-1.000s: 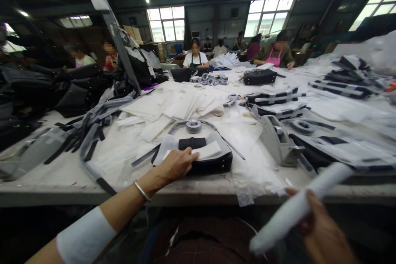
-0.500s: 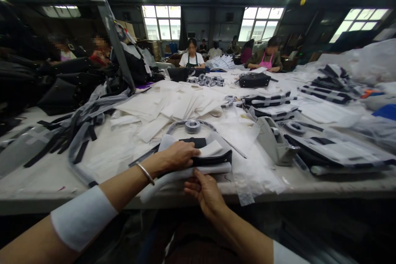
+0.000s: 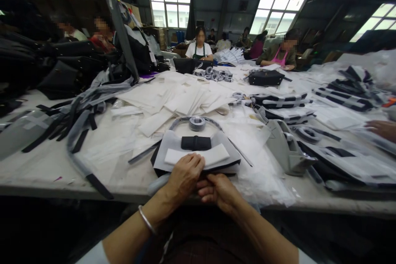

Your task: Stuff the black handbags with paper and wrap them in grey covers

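A flat black handbag (image 3: 156, 166) with pale wrapping lies at the table's near edge in front of me. A white padding strip (image 3: 213, 154) rests across it, below a dark folded strap piece (image 3: 196, 143). Its wrapped handle (image 3: 216, 123) arches away behind, beside a grey wrapped roll (image 3: 197, 122). My left hand (image 3: 187, 173) is closed over the bag's near edge, fingertips bunched on the padding strip. Close by on the right, my right hand (image 3: 221, 192) pinches that lower edge with thumb on top, fingers curled. Part of a padded tube (image 3: 158, 185) shows left of my left hand.
White sheets (image 3: 173, 95) are spread behind the bag. Wrapped straps (image 3: 74, 144) lie left. A grey tape dispenser (image 3: 283, 146) stands right, near another wrapped bag (image 3: 349, 165). At the far right is another person's hand (image 3: 382, 128). Co-workers sit across the table.
My left hand has moved down to the bag's near edge, uncovering the dark strap piece. The padded tube is now mostly covered. Another person's hand has appeared at far right; the view has shifted.
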{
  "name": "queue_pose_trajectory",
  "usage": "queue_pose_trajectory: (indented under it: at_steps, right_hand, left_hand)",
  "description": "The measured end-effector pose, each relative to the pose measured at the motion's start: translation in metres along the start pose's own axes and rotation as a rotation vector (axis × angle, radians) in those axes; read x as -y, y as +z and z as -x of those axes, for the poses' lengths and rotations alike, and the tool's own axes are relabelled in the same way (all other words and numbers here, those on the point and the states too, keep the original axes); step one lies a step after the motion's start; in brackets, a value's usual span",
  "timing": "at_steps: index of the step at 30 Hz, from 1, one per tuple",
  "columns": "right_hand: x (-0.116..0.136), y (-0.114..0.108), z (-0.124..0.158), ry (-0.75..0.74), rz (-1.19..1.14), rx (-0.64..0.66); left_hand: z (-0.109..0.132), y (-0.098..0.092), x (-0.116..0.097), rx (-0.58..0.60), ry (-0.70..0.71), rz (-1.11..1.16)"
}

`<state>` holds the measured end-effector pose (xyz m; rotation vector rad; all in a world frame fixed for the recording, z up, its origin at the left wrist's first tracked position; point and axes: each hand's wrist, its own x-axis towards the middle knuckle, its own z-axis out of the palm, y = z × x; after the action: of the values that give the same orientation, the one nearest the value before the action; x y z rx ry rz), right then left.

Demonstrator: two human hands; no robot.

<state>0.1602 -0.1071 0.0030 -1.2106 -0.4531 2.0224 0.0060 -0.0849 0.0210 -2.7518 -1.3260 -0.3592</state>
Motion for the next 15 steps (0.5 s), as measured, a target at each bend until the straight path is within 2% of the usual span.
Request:
queue_pose_trajectory:
  at_steps: [3,5,9,15]
  right_hand:
    - [0.010,-0.006,0.015,0.101,0.009,-0.055]
    - [0.014,-0.012,0.026,0.118,-0.065,-0.106]
    - [0.008,-0.017,0.037,0.002,-0.307,-0.113]
    - [-0.017,-0.005,0.025,-0.131,-0.483,-0.133]
  left_hand:
    - [0.010,0.012,0.005,-0.085,0.032,0.034]
    - [0.013,0.013,0.008,-0.121,0.061,0.045]
    - [0.014,0.013,0.009,-0.154,0.069,0.047]
    - [0.011,0.008,0.010,-0.138,0.060,0.067]
